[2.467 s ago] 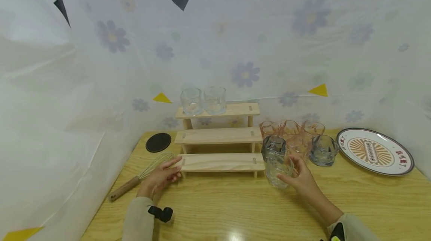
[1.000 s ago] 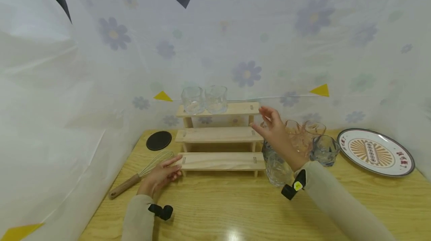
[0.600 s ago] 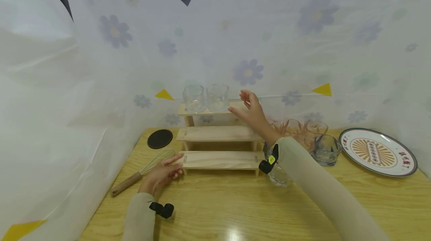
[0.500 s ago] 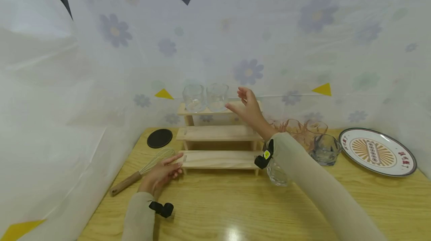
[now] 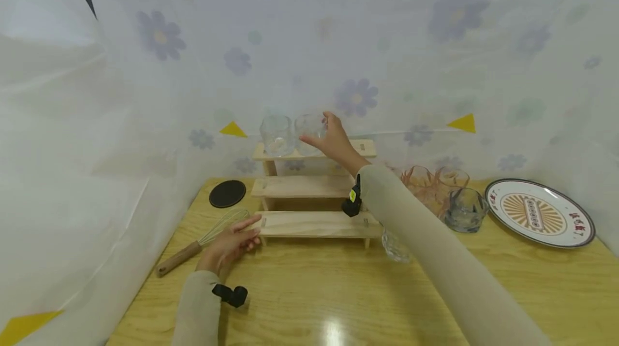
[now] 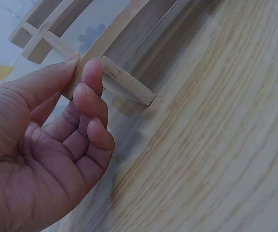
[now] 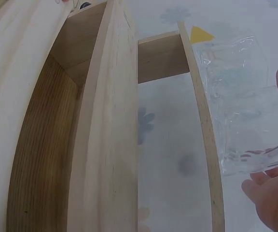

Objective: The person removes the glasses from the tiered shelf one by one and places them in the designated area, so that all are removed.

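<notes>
A three-tier wooden display rack [image 5: 302, 187] stands on the table. Two short clear glass tumblers sit side by side on its top tier. My right hand [image 5: 336, 144] grips the right-hand tumbler [image 5: 309, 124], thumb across its front and the other fingers partly hidden. Immediately to its left is the other tumbler [image 5: 276, 136]. At the lowest tier, my left hand [image 5: 227, 246] pinches the board's left end between thumb and index finger, its other fingers loosely curled. In the right wrist view, the tumbler [image 7: 252, 128] stands at the shelf edge, between thumb and fingers.
A whisk [image 5: 180, 258] lies beside the left hand, with a black round coaster [image 5: 227, 194] behind it. Right of the rack are pink glasses [image 5: 418, 179], a dark glass [image 5: 465, 211] and a clear glass [image 5: 395, 246], partly behind the right sleeve. A patterned plate [image 5: 570, 233] is farther right.
The right hand has let go of the clear glass on the table, then moved up and left to the right-hand tumbler on the top tier. The left hand stays at the rack.
</notes>
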{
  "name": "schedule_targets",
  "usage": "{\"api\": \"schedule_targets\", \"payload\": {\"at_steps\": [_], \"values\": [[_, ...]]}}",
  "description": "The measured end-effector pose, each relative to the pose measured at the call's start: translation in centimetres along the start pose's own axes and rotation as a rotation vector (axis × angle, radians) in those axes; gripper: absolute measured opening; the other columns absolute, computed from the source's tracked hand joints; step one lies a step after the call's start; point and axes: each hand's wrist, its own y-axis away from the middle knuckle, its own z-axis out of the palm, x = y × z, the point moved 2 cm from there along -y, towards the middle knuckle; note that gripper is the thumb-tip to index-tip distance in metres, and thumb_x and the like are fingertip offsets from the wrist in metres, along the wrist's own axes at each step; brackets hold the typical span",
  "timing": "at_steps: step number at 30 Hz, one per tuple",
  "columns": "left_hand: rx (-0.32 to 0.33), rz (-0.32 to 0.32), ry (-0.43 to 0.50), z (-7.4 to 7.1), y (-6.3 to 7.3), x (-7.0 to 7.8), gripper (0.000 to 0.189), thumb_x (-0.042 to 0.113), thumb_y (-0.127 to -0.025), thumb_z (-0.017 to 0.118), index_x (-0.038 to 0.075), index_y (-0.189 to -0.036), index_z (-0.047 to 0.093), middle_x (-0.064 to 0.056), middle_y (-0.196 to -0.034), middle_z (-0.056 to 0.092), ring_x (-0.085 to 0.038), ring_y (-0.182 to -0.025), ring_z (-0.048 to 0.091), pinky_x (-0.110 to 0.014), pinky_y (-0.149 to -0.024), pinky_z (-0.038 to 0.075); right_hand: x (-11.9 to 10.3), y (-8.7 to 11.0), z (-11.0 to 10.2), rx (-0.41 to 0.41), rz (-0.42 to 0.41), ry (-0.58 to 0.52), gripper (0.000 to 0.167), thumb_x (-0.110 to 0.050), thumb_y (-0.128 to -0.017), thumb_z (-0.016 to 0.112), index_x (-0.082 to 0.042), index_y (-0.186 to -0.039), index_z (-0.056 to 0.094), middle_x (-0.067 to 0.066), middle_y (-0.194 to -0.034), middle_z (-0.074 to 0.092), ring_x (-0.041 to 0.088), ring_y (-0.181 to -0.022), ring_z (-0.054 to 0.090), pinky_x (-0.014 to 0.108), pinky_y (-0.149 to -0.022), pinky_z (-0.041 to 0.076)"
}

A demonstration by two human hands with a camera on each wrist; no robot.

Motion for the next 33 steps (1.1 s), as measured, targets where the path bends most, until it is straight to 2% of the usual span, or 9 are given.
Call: {"api": "schedule_targets", "payload": {"at_steps": [4,9,15,21,26,33], "values": [[-0.003,-0.002,0.008,0.1,0.1,0.0,0.059,0.016,-0.094,0.061,0.012,-0.147,0.036,0.000,-0.079,0.067,-0.009,-0.066,0.054,-0.023,-0.064,0.045,-0.4,-0.3,0.3,0.007,0.020,0.020,0.095,-0.045,-0.084,0.069,-0.003,-0.150,0.016,0.016,-0.144,0.032,0.030,-0.131,0.034,0.045,-0.104,0.033],[-0.022,0.002,0.012,0.3,0.3,0.0,0.061,0.017,-0.093,0.061,0.011,-0.148,0.035,0.001,-0.079,0.067,-0.008,-0.066,0.055,-0.023,-0.064,0.046,-0.2,-0.2,0.5,0.029,0.046,-0.021,0.089,-0.042,-0.086,0.068,-0.005,-0.150,0.018,0.014,-0.142,0.035,0.029,-0.130,0.036,0.044,-0.104,0.033],[-0.004,-0.003,0.011,0.4,0.1,-0.3,0.059,0.016,-0.094,0.061,0.012,-0.147,0.037,0.001,-0.079,0.067,-0.009,-0.066,0.054,-0.023,-0.064,0.045,0.2,0.1,0.4,0.048,0.050,-0.053,0.088,-0.044,-0.085,0.068,-0.007,-0.150,0.021,0.011,-0.140,0.038,0.029,-0.129,0.037,0.045,-0.103,0.035],[0.011,-0.003,0.024,0.5,-0.1,-0.8,0.058,0.014,-0.094,0.060,0.011,-0.146,0.037,0.002,-0.076,0.066,-0.008,-0.064,0.054,-0.022,-0.063,0.045,0.5,0.5,0.3,0.047,0.060,-0.038,0.087,-0.046,-0.086,0.067,-0.008,-0.150,0.021,0.010,-0.139,0.039,0.029,-0.126,0.040,0.046,-0.100,0.038],[0.001,0.007,0.028,0.7,-0.1,-1.0,0.058,0.014,-0.094,0.060,0.010,-0.147,0.036,0.002,-0.076,0.066,-0.007,-0.065,0.054,-0.022,-0.063,0.045,0.4,1.2,-0.1,0.051,0.052,-0.039,0.085,-0.045,-0.087,0.066,-0.007,-0.149,0.022,0.011,-0.139,0.040,0.030,-0.123,0.042,0.046,-0.098,0.039],[-0.011,0.003,0.031,0.9,-0.6,-1.0,0.059,0.015,-0.094,0.061,0.010,-0.147,0.036,0.002,-0.076,0.066,-0.007,-0.064,0.054,-0.022,-0.063,0.045,1.1,2.8,-1.9,0.124,0.003,-0.066,0.085,-0.045,-0.084,0.070,-0.004,-0.147,0.029,0.011,-0.134,0.045,0.028,-0.124,0.040,0.045,-0.101,0.036]]}}
